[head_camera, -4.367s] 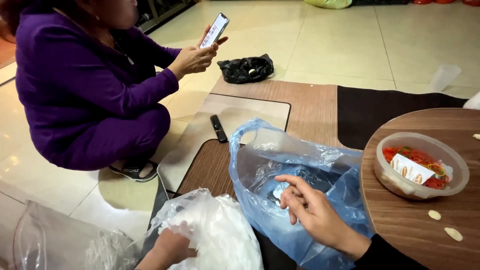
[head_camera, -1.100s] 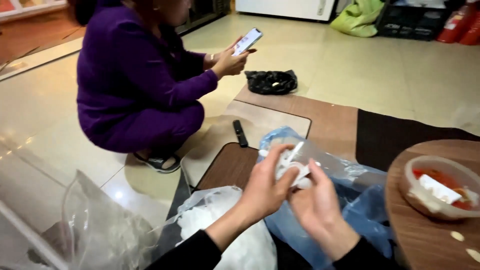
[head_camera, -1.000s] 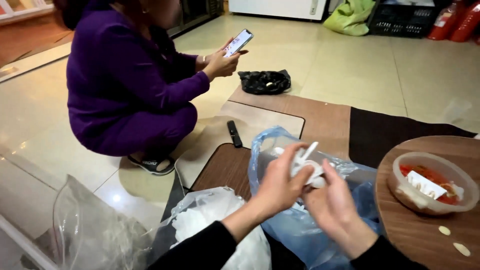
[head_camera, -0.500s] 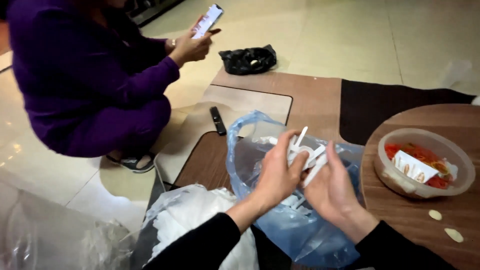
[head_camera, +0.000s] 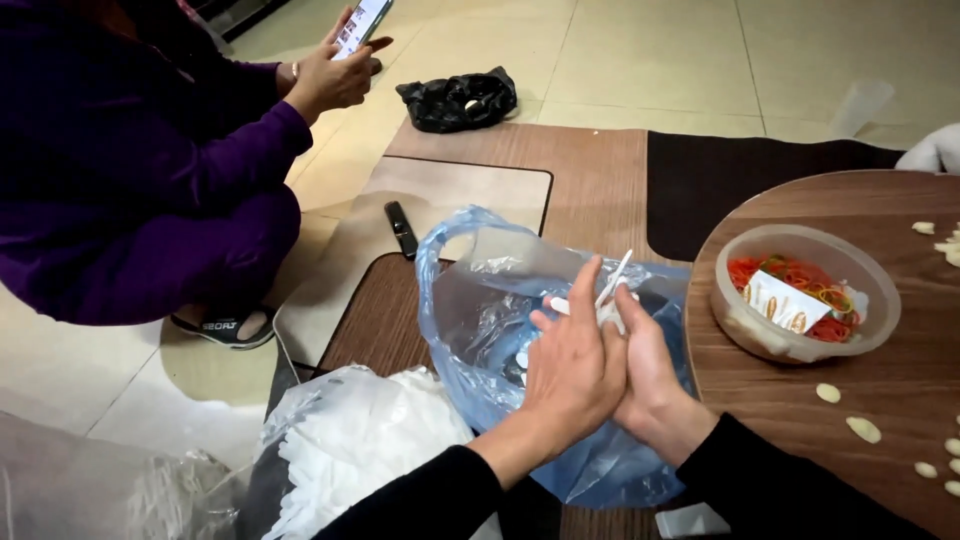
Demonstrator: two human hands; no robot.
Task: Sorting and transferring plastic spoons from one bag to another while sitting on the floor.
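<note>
My left hand (head_camera: 570, 368) and my right hand (head_camera: 648, 372) are pressed together over an open blue plastic bag (head_camera: 480, 320). Between them they clasp a small bunch of white plastic spoons (head_camera: 608, 296), whose thin handles stick up past my fingertips. More white pieces lie inside the blue bag, partly hidden by my hands. A clear bag packed with white plastic spoons (head_camera: 350, 455) lies to the lower left, beside my left forearm.
A round wooden table (head_camera: 900, 370) on the right bears a clear bowl (head_camera: 800, 300) of coloured rubber bands and scattered pale seeds. A person in purple (head_camera: 140, 170) squats at left holding a phone (head_camera: 362, 20). A black remote (head_camera: 402, 230) and a black bag (head_camera: 458, 100) lie on floor mats.
My right hand came out of the blue bag with spoons, and my left hand left the white bag to join it. Both hands now close tightly around the bunch.
</note>
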